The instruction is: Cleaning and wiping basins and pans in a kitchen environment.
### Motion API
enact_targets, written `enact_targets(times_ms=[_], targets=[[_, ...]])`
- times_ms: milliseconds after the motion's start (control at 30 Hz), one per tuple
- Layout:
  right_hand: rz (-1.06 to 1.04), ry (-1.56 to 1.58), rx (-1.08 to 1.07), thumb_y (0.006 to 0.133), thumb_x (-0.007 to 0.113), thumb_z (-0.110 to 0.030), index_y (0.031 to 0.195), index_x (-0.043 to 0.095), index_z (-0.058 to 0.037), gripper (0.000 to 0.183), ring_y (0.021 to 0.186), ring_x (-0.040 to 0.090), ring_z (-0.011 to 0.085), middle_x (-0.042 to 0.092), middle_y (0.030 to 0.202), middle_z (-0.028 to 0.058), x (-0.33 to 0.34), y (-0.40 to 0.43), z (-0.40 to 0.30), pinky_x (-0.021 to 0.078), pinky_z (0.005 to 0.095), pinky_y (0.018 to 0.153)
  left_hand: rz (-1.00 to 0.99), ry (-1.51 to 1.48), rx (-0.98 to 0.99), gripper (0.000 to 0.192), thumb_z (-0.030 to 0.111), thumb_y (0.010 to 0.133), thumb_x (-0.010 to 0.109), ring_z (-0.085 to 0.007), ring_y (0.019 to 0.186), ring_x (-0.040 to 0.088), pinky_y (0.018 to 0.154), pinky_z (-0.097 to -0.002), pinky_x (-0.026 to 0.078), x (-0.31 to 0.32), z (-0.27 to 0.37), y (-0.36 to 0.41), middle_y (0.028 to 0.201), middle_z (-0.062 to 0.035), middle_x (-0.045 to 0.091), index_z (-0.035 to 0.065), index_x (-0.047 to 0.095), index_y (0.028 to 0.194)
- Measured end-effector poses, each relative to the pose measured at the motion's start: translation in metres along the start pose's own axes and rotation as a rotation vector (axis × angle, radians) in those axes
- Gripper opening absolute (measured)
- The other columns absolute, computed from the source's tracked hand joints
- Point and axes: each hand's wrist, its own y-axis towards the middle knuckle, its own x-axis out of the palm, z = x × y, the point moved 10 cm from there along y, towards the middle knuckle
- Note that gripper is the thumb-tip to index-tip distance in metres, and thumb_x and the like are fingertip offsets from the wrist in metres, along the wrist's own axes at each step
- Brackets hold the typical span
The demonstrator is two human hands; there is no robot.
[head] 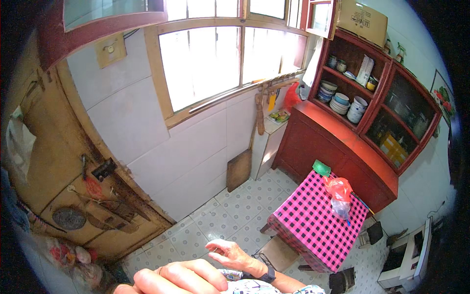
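My left hand (176, 277) is large at the bottom edge, close to the camera, its fingers curled; whether it holds anything cannot be told. Just right of it and farther from the camera is my right hand (229, 253), with a dark watch (270, 275) on the wrist. Its fingers are bent and apart, and nothing shows in them. Below the hands is patterned clothing (253, 286). Neither hand touches the table (315, 220) with its pink and black checked cloth, where a red plastic bag (338, 189) and a green item (321, 168) lie.
A red wooden cabinet (330, 147) holding stacked bowls (357, 109) stands behind the table. A stool (279, 253) is beside the table. At left, utensils and a round dark strainer (69, 218) hang on a wooden door (55, 176). A board (238, 170) leans on the wall beneath the window (202, 66).
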Motion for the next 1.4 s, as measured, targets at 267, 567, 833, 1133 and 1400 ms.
enact_targets(times_ms=[267,567,833,1133,1400], targets=[[-0.023,0.021,0.03,0.075,0.056,-0.014,0.096,0.053,-0.0031,0.024,0.073,0.058,0.0189,0.059,0.081,0.011,0.003,-0.002,0.003,0.0472,0.0288,0.064,0.054,0.038,0.018,0.047,0.024,0.078,0.053,-0.027,0.076,0.047,0.06,-0.0385,0.038,0.002,0.002,-0.002,0.095,-0.0163,0.046,0.007,0.035,0.118],[-0.008,0.015,0.008,0.075,0.056,-0.015,0.096,0.053,-0.0029,0.025,0.072,0.058,0.0188,0.059,0.081,0.011,-0.001,-0.006,-0.002,0.0471,0.0288,0.063,0.08,0.004,0.0,0.044,0.026,0.079,0.051,-0.0271,0.075,0.048,0.06,-0.0389,0.038,0.006,0.0,-0.001,0.093,-0.0162,0.046,0.0068,0.037,0.116],[-0.029,-0.021,0.019,0.077,0.055,-0.012,0.097,0.052,-0.0014,0.023,0.073,0.056,0.0136,0.058,0.085,0.0092,-0.003,-0.007,-0.002,0.0463,0.0251,0.065,0.082,0.048,0.011,0.047,0.022,0.076,0.056,-0.0268,0.075,0.048,0.06,-0.0385,0.038,0.011,-0.001,-0.002,0.093,-0.0158,0.046,0.0073,0.036,0.116],[-0.024,-0.014,0.016,0.076,0.055,-0.012,0.098,0.052,-0.0018,0.024,0.073,0.057,0.0142,0.058,0.086,0.0091,-0.004,-0.009,0.0,0.0465,0.0256,0.065,0.042,0.041,0.009,0.049,0.022,0.075,0.057,-0.0268,0.076,0.048,0.061,-0.0377,0.038,0.015,-0.003,-0.002,0.094,-0.0157,0.046,0.0073,0.035,0.116],[0.002,0.028,0.004,0.075,0.055,-0.015,0.097,0.052,-0.0032,0.025,0.074,0.058,0.019,0.058,0.083,0.0112,-0.008,-0.011,-0.001,0.0471,0.029,0.064,0.006,-0.003,-0.041,0.046,0.025,0.078,0.052,-0.0274,0.077,0.049,0.061,-0.0392,0.038,0.024,-0.007,0.01,0.095,-0.0162,0.046,0.0081,0.035,0.117]])
